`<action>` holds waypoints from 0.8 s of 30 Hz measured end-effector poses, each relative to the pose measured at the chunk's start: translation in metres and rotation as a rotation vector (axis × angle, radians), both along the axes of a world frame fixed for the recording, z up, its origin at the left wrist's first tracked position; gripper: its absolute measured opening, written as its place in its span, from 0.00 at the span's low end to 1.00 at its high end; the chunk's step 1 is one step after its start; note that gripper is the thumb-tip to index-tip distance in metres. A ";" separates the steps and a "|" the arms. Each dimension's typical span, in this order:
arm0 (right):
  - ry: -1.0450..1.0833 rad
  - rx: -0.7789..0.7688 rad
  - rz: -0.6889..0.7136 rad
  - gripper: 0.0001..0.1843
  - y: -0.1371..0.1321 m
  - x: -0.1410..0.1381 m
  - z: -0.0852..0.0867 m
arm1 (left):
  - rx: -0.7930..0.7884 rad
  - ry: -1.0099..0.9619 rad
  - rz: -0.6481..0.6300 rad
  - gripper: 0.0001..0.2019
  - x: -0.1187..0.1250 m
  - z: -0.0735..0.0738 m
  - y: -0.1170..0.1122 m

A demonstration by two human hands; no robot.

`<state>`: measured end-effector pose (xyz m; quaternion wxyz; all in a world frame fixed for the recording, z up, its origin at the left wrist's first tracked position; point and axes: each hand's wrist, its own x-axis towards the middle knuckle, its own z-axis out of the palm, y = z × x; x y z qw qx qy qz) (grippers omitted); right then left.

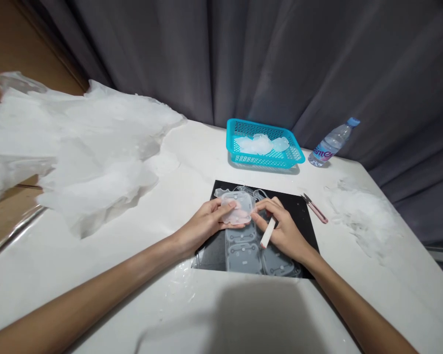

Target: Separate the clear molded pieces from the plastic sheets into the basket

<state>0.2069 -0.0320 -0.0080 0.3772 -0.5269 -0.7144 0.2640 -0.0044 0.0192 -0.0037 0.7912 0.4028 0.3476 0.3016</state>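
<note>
My left hand (206,223) grips a translucent silicone part (237,206) by its left edge, holding it just above a black mat (302,211). My right hand (286,228) pinches the same part's right edge with thumb and forefinger while a small white stick-like tool (268,232) lies tucked in its fingers. Under the hands, a sheet of joined translucent moulded parts (245,250) rests on the mat.
A turquoise basket (264,156) with several translucent parts stands behind the mat. A water bottle (332,145) lies at the back right, pink snips (315,208) by the mat's right edge. White plastic bags (84,152) heap at left; scraps (362,214) lie right.
</note>
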 end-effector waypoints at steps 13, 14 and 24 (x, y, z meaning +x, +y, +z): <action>-0.021 -0.004 0.011 0.02 -0.001 0.001 0.001 | 0.007 0.066 0.033 0.17 0.002 -0.002 -0.005; -0.053 0.011 0.017 0.03 -0.001 0.000 -0.001 | -0.010 0.060 0.032 0.16 0.002 -0.002 -0.006; -0.173 0.107 0.039 0.02 0.001 0.001 -0.003 | -0.005 0.085 -0.020 0.14 -0.005 -0.004 0.003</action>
